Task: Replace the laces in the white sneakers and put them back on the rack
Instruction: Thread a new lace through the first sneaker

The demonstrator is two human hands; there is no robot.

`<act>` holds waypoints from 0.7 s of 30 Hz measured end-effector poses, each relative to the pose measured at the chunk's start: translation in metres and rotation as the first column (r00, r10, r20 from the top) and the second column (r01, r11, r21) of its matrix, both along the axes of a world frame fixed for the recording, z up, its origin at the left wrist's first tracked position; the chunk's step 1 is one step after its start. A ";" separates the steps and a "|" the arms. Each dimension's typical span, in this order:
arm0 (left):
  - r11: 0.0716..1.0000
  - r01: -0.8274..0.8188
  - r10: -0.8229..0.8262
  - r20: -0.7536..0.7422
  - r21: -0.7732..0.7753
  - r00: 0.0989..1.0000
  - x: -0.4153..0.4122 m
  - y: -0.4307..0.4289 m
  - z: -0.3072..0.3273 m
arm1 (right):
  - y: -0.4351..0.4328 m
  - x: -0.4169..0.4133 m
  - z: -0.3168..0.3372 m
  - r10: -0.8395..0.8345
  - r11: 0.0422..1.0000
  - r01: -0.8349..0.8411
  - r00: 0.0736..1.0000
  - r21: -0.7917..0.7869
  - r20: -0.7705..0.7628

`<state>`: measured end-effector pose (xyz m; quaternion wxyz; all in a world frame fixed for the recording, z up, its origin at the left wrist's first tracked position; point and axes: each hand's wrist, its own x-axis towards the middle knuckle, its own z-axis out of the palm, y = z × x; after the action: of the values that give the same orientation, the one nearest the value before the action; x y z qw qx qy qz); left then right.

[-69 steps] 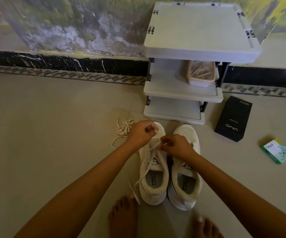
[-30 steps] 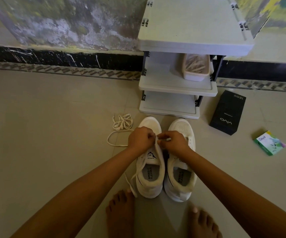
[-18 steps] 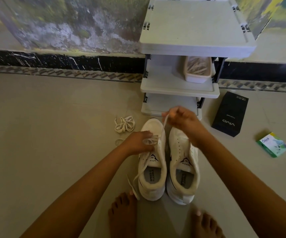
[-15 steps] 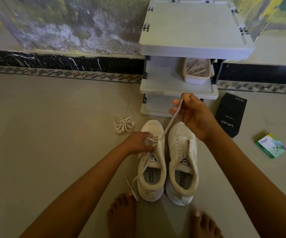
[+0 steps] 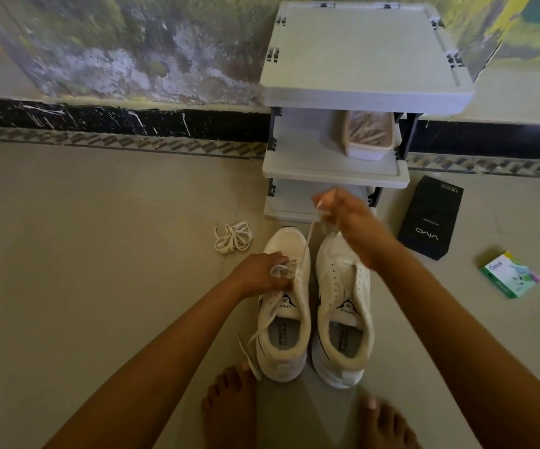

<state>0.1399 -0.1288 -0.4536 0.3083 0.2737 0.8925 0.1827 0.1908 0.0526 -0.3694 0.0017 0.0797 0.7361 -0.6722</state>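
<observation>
Two white sneakers stand side by side on the smooth tiled floor (image 5: 100,254), just in front of the grey plastic rack (image 5: 359,59). The left grip (image 5: 259,273) sits on the left sneaker (image 5: 289,322), with fingers and thumb bent around a loop of the flat white lace (image 5: 307,241). The right grip (image 5: 349,222) is blurry. It pinches the same lace above the right sneaker (image 5: 343,319), and the lace runs straight and tight. A loose lace bundle (image 5: 232,236) lies nearby. A black box (image 5: 430,218) and a small green box (image 5: 510,274) lie to the right.
</observation>
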 end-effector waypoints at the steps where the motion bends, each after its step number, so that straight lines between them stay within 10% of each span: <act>1: 1.000 0.004 -0.004 -0.003 -0.007 1.000 -0.001 0.000 0.000 | 0.007 -0.003 0.013 -0.024 0.979 0.014 0.999 -0.204 -0.048; 3: 0.999 0.020 -0.020 -0.012 -0.029 1.000 -0.001 0.001 0.000 | 0.012 -0.007 0.020 -0.059 0.935 0.044 0.998 -0.353 -0.032; 5: 0.998 0.036 -0.037 -0.023 -0.053 0.999 -0.002 0.002 -0.001 | -0.001 -0.009 0.007 -0.115 0.993 0.116 0.987 -0.006 0.111; 8: 0.998 0.026 -0.027 -0.019 -0.054 0.999 -0.001 0.003 0.000 | -0.021 0.001 -0.042 -0.048 0.825 -0.140 0.948 0.547 0.314; 13: 0.999 0.016 -0.017 -0.012 -0.044 1.000 0.000 0.003 -0.003 | -0.026 0.013 -0.069 0.034 0.612 -0.347 0.909 0.711 0.415; 17: 0.999 0.006 -0.007 -0.022 -0.032 1.000 0.002 0.002 -0.004 | -0.013 0.004 -0.020 0.039 0.964 -0.082 0.984 0.252 0.172; 21: 0.999 -0.007 0.008 0.011 -0.038 1.000 0.001 0.002 -0.004 | 0.002 -0.005 0.009 -0.102 0.948 0.138 0.985 -0.285 0.137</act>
<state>0.1406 -0.1272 -0.4574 0.3179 0.2635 0.8950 0.1684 0.1854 0.0544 -0.3604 0.0169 0.1637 0.6204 -0.7669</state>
